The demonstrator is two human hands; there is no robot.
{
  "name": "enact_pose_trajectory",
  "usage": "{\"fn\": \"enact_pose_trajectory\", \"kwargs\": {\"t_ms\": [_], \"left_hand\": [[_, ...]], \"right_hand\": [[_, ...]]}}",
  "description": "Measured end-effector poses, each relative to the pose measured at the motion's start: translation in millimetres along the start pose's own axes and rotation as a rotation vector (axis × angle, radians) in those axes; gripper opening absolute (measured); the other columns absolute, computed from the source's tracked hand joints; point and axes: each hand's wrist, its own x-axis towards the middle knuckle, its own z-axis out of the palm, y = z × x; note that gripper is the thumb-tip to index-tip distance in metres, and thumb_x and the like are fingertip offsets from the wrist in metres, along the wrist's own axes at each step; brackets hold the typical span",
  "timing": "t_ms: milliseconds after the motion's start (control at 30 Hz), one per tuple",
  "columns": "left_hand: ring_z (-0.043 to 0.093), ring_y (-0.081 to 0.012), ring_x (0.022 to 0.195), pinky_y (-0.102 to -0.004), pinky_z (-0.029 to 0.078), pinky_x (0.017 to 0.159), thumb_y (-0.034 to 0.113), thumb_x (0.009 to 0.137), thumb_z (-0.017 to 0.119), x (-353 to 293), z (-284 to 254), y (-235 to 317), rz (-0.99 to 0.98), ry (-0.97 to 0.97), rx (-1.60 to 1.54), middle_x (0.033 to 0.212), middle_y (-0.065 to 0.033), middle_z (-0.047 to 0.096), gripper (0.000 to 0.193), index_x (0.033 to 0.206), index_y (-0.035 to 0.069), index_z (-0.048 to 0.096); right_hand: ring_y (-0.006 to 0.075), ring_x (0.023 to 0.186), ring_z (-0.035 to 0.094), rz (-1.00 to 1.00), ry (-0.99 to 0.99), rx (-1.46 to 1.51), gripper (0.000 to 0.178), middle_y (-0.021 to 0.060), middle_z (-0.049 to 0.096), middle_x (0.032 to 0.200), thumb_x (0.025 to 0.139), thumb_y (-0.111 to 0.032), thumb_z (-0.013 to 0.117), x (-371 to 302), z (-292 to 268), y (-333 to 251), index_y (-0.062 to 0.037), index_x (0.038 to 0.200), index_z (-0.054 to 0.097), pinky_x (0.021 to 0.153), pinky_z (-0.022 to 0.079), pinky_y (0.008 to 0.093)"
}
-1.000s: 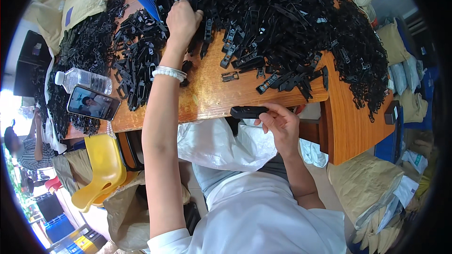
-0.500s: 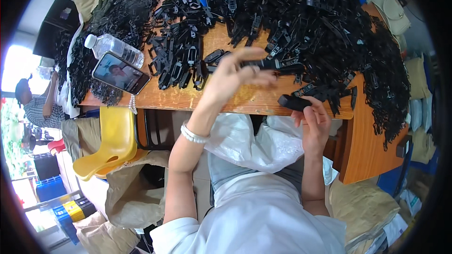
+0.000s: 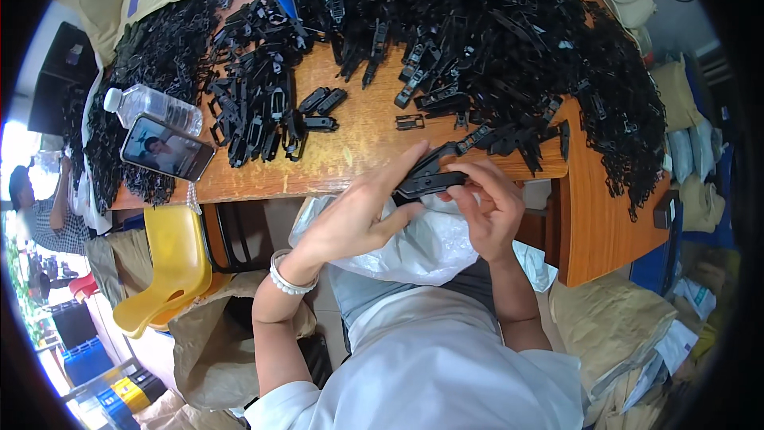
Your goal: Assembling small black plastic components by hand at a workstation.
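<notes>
Head view: between our two hands, just in front of the table's (image 3: 350, 127) near edge and above the white plastic bag (image 3: 434, 251) on our lap, is a black plastic part (image 3: 430, 184). Its long axis runs mostly left to right, with the right end tipped a little away from us. Our right hand (image 3: 492, 211) pinches that right end between thumb and fingers, so the part points out of this grip to the left, straight toward our left hand (image 3: 354, 216).

Our left hand comes in from the other side, fingers stretched up and away beyond the left end, thumb below it. Thumb and fingers stand apart with the part's left end between them; whether they press on it, we cannot tell. A darker shape (image 3: 432, 161) rises just behind the part, near our left fingertips, and we cannot tell whether it is a separate piece.

Of the two, our right hand has the surer hold. Past the part, on the table, lie a small flat frame (image 3: 410, 122) and the large heap of black parts (image 3: 493, 48); farther left sits a small cluster of similar pieces (image 3: 321, 103).
</notes>
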Motion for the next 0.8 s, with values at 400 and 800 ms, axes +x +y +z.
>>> {"fn": "enact_pose_trajectory", "kwargs": {"t_ms": [400,800], "left_hand": [[0.062,-0.0310,0.079,-0.0321,0.047,0.069,0.002,0.070,0.065,-6,18,-8,-0.025,0.107,0.001,0.090,-0.0201,0.062,0.038,0.107,-0.003,0.055],[0.063,-0.0213,0.077,-0.0281,0.049,0.069,0.015,0.072,0.070,-3,0,-33,-0.024,-0.076,0.004,0.085,-0.0150,0.063,0.033,0.098,-0.003,0.060]], "right_hand": [[0.0196,0.084,0.055,-0.034,-0.101,-0.151,0.035,0.0115,0.055,0.100,0.066,0.001,0.067,2,-8,6,0.0009,0.100,0.059,0.073,0.045,0.0283],[0.0185,0.068,0.056,0.071,-0.256,-0.075,0.028,0.0091,0.059,0.080,0.070,-0.003,0.068,-8,-16,19,-0.0013,0.097,0.062,0.062,0.045,0.0285]]}}
